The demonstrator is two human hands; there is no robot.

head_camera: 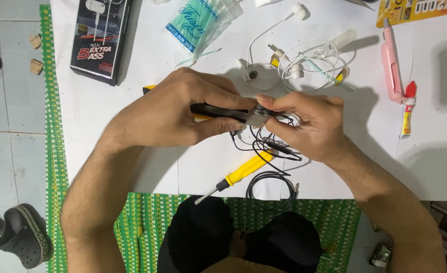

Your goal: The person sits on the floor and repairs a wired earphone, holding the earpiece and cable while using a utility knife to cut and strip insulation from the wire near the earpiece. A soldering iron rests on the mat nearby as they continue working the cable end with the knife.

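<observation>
Surface: a white sheet [132,162] lay over a green woven mat [147,222] on a pale tiled floor [11,131]; the person sat at its near edge, dark-trousered knees [198,227] just below the sheet.
Left hand: the left hand [178,114] was curled tight around the black handle of a slim tool [218,111], thumb and fingers pressed together on it, its tip aimed at the small part in the other hand.
Right hand: the right hand [309,126] pinched a small greyish earpiece [256,117] between thumb and fingertips, held just above the sheet at the middle of the scene.
Earpiece: it was partly hidden by the fingers, so its exact shape could not be told; it seemed to meet the tool's tip.
Black cable: a thin black earphone cable [269,151] hung from the earpiece and looped on the sheet below the hands, ending in a metal jack plug [296,189].
Screwdriver: a yellow-handled screwdriver [243,172] lay tilted on the sheet below the hands, partly under the cable.
Far side: white earphones [304,63] in a tangle lay beyond the hands, beside a packet of green-stemmed swabs [198,25] and a black earphone box [102,38].
Right side: a pink tool [391,65] and a small red-capped yellow glue tube [408,111] lay near each other, well apart from the hands.
Floor: dark sandals [21,235] sat off the mat at the left.
</observation>
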